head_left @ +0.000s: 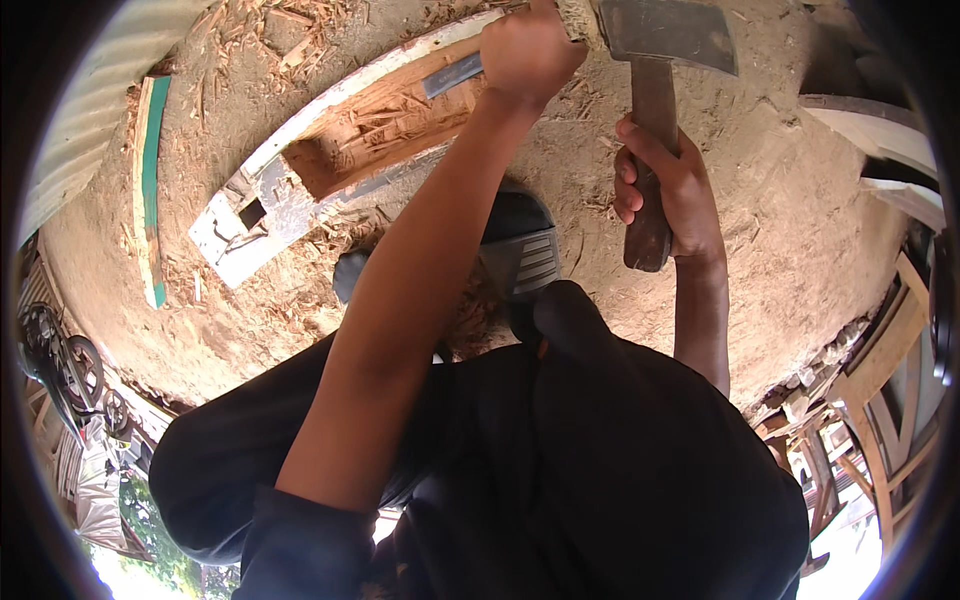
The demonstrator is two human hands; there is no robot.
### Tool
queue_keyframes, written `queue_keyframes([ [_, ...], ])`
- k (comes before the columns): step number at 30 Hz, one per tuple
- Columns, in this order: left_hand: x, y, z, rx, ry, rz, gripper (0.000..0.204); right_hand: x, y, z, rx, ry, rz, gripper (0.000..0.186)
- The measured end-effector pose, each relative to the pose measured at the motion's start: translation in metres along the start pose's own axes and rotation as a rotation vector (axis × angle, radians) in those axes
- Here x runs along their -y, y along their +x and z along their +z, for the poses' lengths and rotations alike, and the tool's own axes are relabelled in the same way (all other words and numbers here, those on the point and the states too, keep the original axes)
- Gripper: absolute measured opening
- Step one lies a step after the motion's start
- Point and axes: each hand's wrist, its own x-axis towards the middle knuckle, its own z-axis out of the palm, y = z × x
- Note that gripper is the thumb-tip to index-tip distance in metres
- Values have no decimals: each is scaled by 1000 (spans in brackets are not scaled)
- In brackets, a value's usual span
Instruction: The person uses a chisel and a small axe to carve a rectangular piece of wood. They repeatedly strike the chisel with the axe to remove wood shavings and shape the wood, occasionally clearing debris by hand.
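My right hand [692, 195] is wrapped round the thick wooden handle of a hatchet [655, 105]. Its broad dark metal head points away from me at the top edge. Further left, my left hand [530, 58] is closed in a fist over the far end of a hollowed wooden beam [345, 105]; whatever it grips is hidden. White worn paint covers the beam's edge, and a square hole pierces its near end. Wood chips lie in the hollow. Beside my left fist, a flat grey strip [453, 76] shows against the beam's inner side.
A green-edged wooden strip [150, 190] lies on the dirt ground at left, near a corrugated sheet [85, 110]. Wood chips are scattered about. My dark shoe [520, 245] is beside the beam. Curved boards [880, 130] and a wooden frame [870, 400] stand at right, a motorcycle [60, 370] at far left.
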Motion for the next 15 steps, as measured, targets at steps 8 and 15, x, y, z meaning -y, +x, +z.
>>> queue_keyframes([
  [8,-12,-10,-14,-36,-90,0,74,6,4,-21,-77,169,-35,23],
  [15,-8,-16,-7,-147,-123,8,75,7,0,-17,-104,152,-39,21],
])
